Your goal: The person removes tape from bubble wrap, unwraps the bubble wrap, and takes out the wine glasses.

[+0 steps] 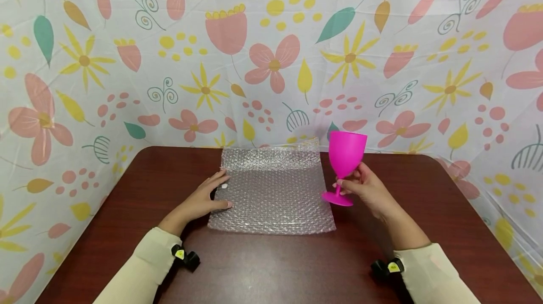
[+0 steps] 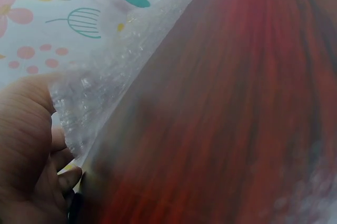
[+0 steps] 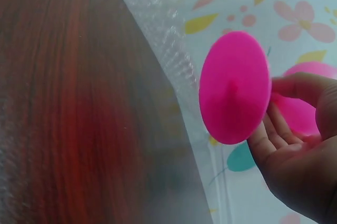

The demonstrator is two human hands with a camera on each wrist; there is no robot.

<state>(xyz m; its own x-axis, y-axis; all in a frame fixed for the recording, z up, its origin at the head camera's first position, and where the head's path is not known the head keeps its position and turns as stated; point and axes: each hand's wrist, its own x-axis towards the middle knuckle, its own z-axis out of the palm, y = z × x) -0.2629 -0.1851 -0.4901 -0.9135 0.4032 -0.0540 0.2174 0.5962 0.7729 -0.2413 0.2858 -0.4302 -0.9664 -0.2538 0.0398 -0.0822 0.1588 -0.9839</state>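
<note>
A sheet of clear bubble wrap point(image 1: 273, 198) lies flat in the middle of the brown table. My left hand point(image 1: 202, 200) rests on its left edge, thumb and fingers spread apart. The left wrist view shows the wrap point(image 2: 87, 108) beside that hand's thumb and fingers. A bright pink goblet point(image 1: 347, 152) is in my right hand point(image 1: 373, 193), pinched by the stem between thumb and fingers. It stands nearly upright, leaning slightly, and overlaps the wrap's right edge in the head view. Its round foot point(image 3: 231, 89) faces the right wrist camera, hiding most of the stem.
The dark wood table point(image 1: 263, 266) has rounded far corners. A white cloth point(image 1: 271, 21) printed with flowers and leaves hangs behind it and along both sides. The far edge of the wrap reaches the table's back edge. Each wrist wears a black strap with a small camera.
</note>
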